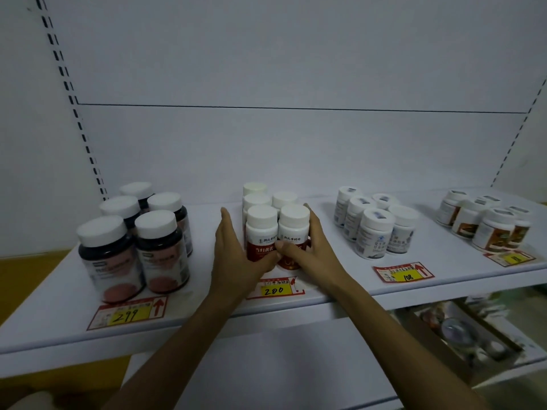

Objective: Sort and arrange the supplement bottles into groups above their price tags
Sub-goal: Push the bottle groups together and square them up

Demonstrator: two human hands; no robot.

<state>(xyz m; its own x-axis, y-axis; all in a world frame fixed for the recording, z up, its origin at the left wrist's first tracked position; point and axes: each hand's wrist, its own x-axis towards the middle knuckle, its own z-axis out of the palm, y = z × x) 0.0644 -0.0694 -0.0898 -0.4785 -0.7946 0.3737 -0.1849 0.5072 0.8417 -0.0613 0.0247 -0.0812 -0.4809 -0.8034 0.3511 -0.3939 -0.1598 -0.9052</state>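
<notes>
Several white bottles with red labels [262, 232] stand grouped mid-shelf above the "200" price tag [274, 290]. My left hand [236, 253] cups the group's left side and my right hand [310, 250] cups its right side, thumbs meeting across the two front bottles. Dark bottles with pink labels [133, 241] stand at the left above the "299" tag [128, 315]. White bottles with grey-blue labels [373, 226] stand above the "108" tag [404, 273]. At the far right, squat bottles with orange labels [485, 223] stand above another tag [510, 258].
The white shelf [340, 297] has a plain back panel and slotted uprights at both sides. Below right, a cardboard box [461, 335] with assorted items sits on the lower shelf.
</notes>
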